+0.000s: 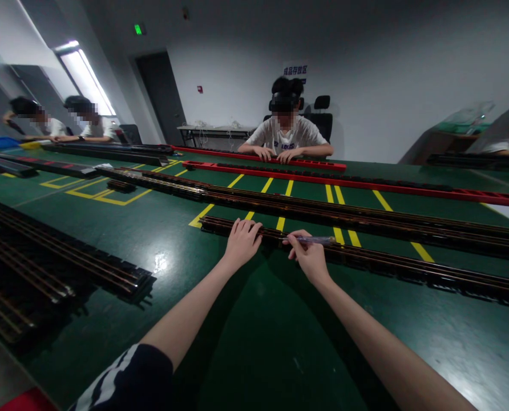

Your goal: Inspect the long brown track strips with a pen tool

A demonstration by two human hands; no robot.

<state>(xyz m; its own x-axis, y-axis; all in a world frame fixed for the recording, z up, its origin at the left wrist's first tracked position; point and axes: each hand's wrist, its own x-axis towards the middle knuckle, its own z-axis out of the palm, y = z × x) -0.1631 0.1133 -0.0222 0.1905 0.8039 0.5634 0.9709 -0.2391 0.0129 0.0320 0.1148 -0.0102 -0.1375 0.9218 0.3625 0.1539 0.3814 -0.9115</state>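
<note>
Across the green table in front of me lies a long black rail [391, 264] with thin copper-coloured lines along it. My left hand [242, 242] rests on the rail near its left end, fingers stretched over the top and slightly apart. A little to the right, my right hand [309, 257] is closed around a slim screwdriver [316, 240] with a translucent handle. It lies nearly level, its thin tip pointing left at the rail, close to the surface; I cannot tell whether it touches. The underside of the rail is hidden.
Beyond my hands runs another long black rail [254, 200], then a red rail [366, 185]. Several black rails [66, 251] lie at the left. Yellow tape [340, 197] marks the green table [254, 354]. Across from me sits a person [286, 131] with hands on a red strip.
</note>
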